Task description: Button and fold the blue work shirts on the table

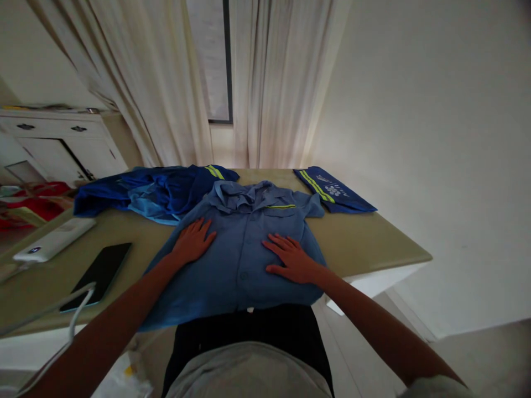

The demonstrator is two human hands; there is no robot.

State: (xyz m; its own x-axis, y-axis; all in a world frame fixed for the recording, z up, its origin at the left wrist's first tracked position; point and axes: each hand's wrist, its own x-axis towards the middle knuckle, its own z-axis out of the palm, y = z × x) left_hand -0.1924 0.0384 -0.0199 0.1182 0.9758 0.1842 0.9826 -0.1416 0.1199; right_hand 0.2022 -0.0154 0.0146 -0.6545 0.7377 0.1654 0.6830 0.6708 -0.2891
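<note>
A blue-grey short-sleeved work shirt (pixel 232 260) lies spread front side up on the table, its collar towards the window and its hem hanging over the near edge. Buttons run down its middle, and a yellow stripe marks one chest pocket. My left hand (pixel 194 241) rests flat on the left half of the shirt, fingers stretched out. On the right half, my right hand (pixel 292 258) lies palm down with its fingers spread. Neither hand grips the cloth.
Rumpled blue garments (pixel 157 190) with yellow stripes lie at the back left. A folded dark blue garment (pixel 338 190) sits at the back right. On the left are a black phone or tablet (pixel 102 271), a white device (pixel 58 239) and a white cable (pixel 81 304).
</note>
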